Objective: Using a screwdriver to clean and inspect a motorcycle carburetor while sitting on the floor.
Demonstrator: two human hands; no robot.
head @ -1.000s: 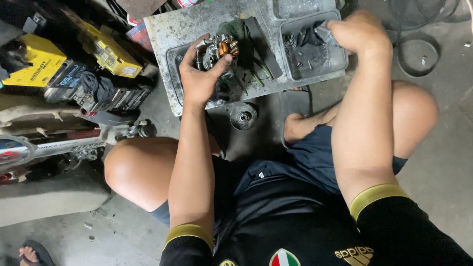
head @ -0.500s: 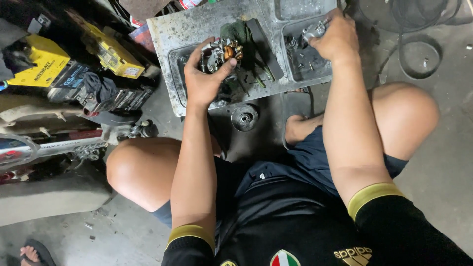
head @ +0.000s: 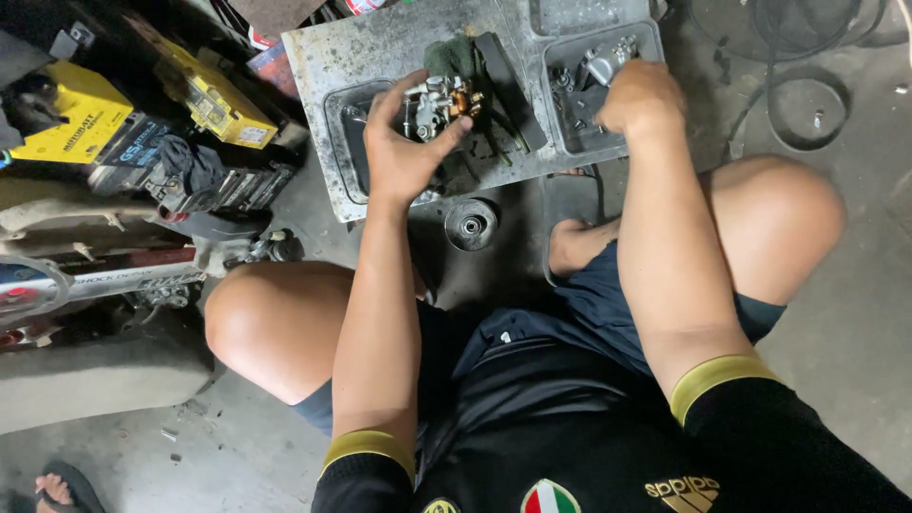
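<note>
I sit on the floor in front of a grimy grey metal tray (head: pixel 380 47) with several recessed compartments. My left hand (head: pixel 404 152) is wrapped around a small metal carburettor-like part (head: pixel 442 95) with brass fittings, held over the tray's left compartment next to a dark green rag (head: pixel 461 57). My right hand (head: pixel 641 95) reaches into the right compartment (head: pixel 589 85), its fingers curled down among small metal pieces (head: pixel 603 62); what it grips is hidden by the hand itself.
A round black pulley-like part (head: pixel 470 225) lies on the floor below the tray. Yellow batteries (head: pixel 76 123) and dark engine parts (head: pixel 190 180) crowd the left side. Round rubber rings (head: pixel 807 104) lie at the right. Someone's sandalled foot (head: pixel 57 489) shows at bottom left.
My right hand has moved down from the top edge of the right compartment into its lower part. The left hand keeps its hold on the metal part.
</note>
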